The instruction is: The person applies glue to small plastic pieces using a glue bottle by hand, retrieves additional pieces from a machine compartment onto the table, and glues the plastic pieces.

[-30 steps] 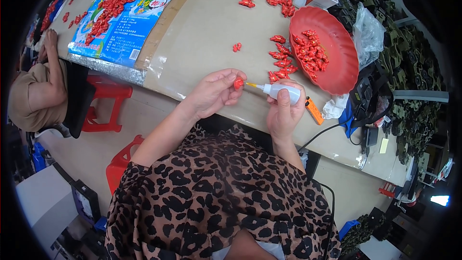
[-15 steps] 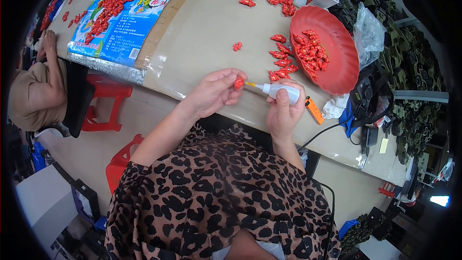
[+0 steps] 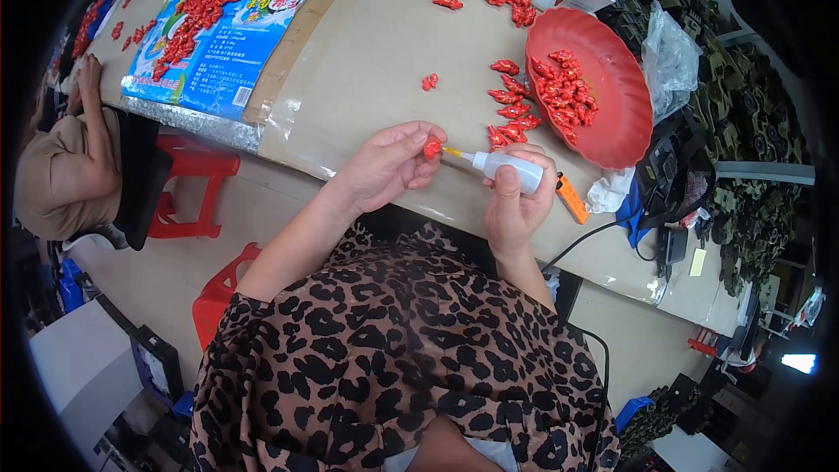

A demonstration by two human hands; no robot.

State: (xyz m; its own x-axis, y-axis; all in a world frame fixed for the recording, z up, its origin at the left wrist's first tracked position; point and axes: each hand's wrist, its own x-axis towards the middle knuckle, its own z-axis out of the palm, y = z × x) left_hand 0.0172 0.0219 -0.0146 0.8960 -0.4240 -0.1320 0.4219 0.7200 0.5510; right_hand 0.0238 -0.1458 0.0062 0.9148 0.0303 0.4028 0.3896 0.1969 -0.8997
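Between thumb and fingers, my left hand (image 3: 389,166) pinches a small red piece (image 3: 432,149) whose exact kind I cannot make out. My right hand (image 3: 522,197) is wrapped round a white squeeze bottle (image 3: 511,171), held almost level. Its thin yellowish nozzle (image 3: 456,153) points left, with the tip at or very near the red piece. Just beyond my right hand, several glossy red figure-like pieces (image 3: 509,112) lie in a loose row. More of them (image 3: 566,92) are heaped in a red scalloped bowl (image 3: 622,79). Two small red bits (image 3: 429,81) rest farther up the table.
An orange utility-knife-like tool (image 3: 572,199) and crumpled white tissue (image 3: 609,192) lie right of my right hand. A blue printed cardboard sheet (image 3: 236,52) bears a red pile at far left. Another person (image 3: 74,166) sits there. A clear plastic bag (image 3: 671,61) is beside the bowl.
Both hands stay nearly still. The bottle and the red piece have shifted very slightly, with the nozzle kept at the piece.
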